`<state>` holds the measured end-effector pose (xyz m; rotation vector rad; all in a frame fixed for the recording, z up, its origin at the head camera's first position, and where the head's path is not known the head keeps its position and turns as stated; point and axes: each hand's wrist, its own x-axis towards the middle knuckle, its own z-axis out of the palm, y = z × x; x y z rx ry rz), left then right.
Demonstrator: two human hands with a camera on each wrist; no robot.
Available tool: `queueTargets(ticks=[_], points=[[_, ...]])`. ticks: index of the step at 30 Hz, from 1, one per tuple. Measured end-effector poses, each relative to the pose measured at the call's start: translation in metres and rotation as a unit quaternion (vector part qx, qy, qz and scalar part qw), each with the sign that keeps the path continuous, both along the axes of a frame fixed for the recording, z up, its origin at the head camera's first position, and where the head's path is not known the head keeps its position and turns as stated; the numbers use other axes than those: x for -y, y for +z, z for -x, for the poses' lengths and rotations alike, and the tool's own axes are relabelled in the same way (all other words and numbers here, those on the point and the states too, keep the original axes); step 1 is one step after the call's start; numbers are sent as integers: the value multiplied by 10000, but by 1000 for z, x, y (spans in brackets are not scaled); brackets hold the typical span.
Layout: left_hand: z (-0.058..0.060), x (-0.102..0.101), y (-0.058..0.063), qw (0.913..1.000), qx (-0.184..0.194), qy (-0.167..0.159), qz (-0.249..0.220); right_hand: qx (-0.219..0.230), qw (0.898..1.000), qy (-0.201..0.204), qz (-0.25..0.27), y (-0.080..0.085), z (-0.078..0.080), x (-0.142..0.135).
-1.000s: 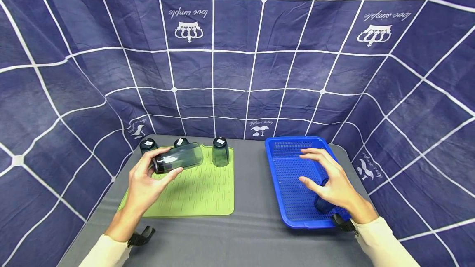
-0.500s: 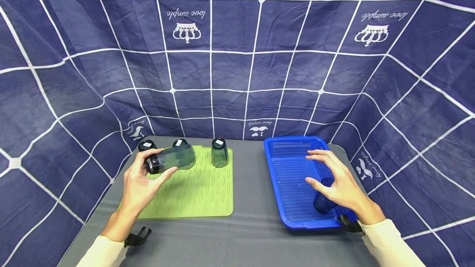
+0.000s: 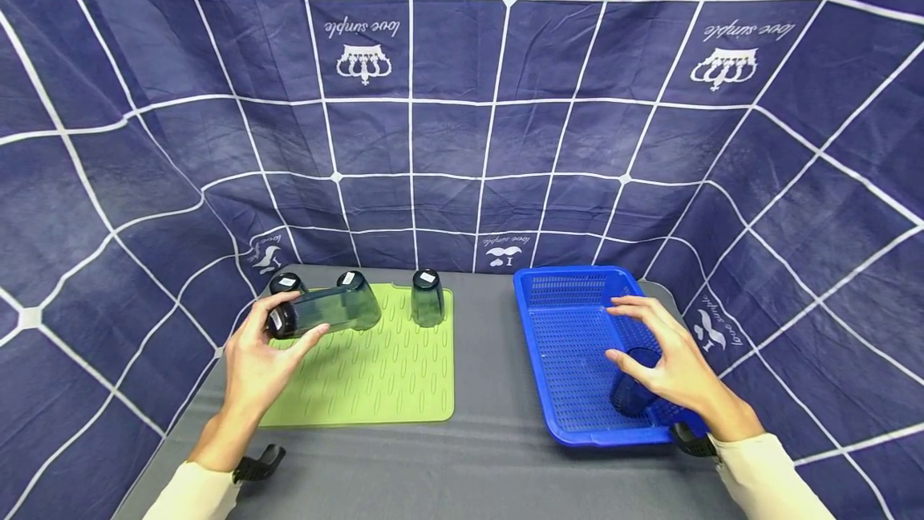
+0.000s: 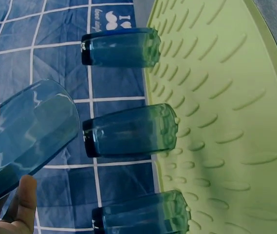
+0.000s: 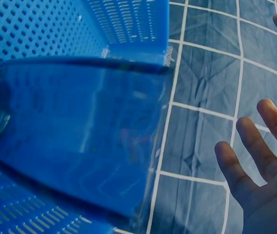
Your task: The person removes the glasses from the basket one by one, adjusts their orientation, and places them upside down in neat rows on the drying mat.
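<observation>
My left hand [image 3: 256, 367] grips a dark tinted drinking glass [image 3: 321, 314] near its base. The glass lies tilted almost level above the green drying mat [image 3: 390, 383], its mouth turned right. Along the mat's far edge, three similar glasses stand upside down: a left glass [image 3: 283, 282], partly hidden by my fingers, a middle glass [image 3: 366, 310] overlapped by the held one, and a right glass [image 3: 427, 298]. Over the blue basket [image 3: 534, 359] hovers my right hand [image 3: 671, 359], fingers spread and holding nothing. Below it, one more glass [image 3: 628, 396] stands mouth up in the basket.
Grey tabletop [image 3: 491, 359] separates the mat from the basket. A blue checked cloth [image 3: 462, 135] hangs behind and along both sides. Each wrist wears a black strap [image 3: 260, 464].
My left hand has drawn the held glass leftward, uncovering more of the middle glass. My right hand has drifted slightly right over the basket, still spread.
</observation>
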<state>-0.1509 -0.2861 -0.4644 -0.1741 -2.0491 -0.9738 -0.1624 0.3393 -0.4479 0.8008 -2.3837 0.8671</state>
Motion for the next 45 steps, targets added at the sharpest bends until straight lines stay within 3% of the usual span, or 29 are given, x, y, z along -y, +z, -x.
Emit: queueTargets(ticks=[14, 27, 45], points=[[2, 17, -10, 9987, 282, 427, -17, 228, 9996, -152, -87, -8, -4, -13], [0, 28, -19, 9916, 851, 969, 18, -6, 9995, -100, -283, -13, -4, -21], [0, 49, -32, 9815, 1414, 1284, 143, 118, 9987, -159, -470, -18, -10, -34]])
